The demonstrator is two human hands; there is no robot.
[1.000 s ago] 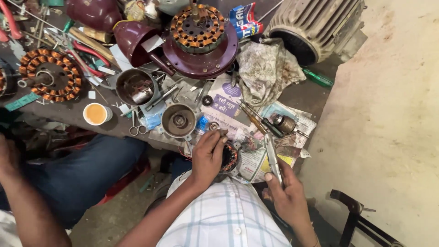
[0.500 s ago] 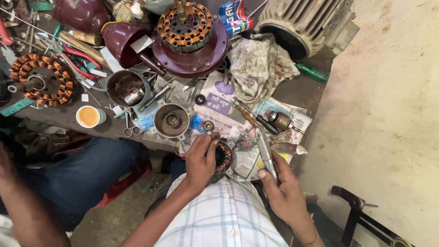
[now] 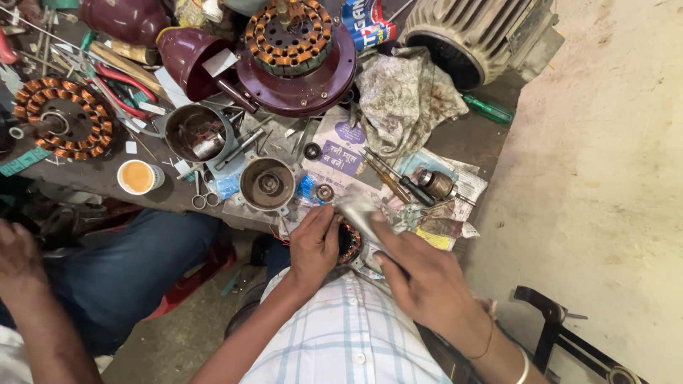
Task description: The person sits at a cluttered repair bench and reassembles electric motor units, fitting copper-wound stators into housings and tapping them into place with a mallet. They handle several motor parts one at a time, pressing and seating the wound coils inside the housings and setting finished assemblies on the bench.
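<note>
Copper windings show under the left hand (image 3: 314, 245), which is clamped over a small stator (image 3: 348, 242) propped at the near edge of the workbench (image 3: 498, 131), fingers curled round its rim so that most of it is hidden. The right hand (image 3: 420, 281) is closed on a pale flat strip (image 3: 359, 212) (metal or stiff paper, too blurred to say), its far end lying just above the stator.

How far the work has got is hard to judge. The stator is out of any housing and its coils look wound, but whether they are tied, insulated or joined up I cannot see past the fingers; my guess is that the job sits somewhere in the middle, with refitting left to do.

Clutter crowds the bench. An open round metal cap (image 3: 267, 184) sits just beyond the left hand, a deeper metal cup (image 3: 196, 133) farther left, and a small cup of tea (image 3: 137, 177) near the bench edge. A maroon fan body with a wound stator (image 3: 295, 53) stands at the back, another bare winding (image 3: 60, 117) lies far left, and a ribbed grey motor casing (image 3: 473, 32) fills the right corner beside a dirty rag (image 3: 405, 96). Screwdrivers (image 3: 388, 178) and crumpled papers (image 3: 341, 149) lie right where the hands work, leaving little room. Another person's arm (image 3: 28, 299) rests at the lower left, well apart.
</note>
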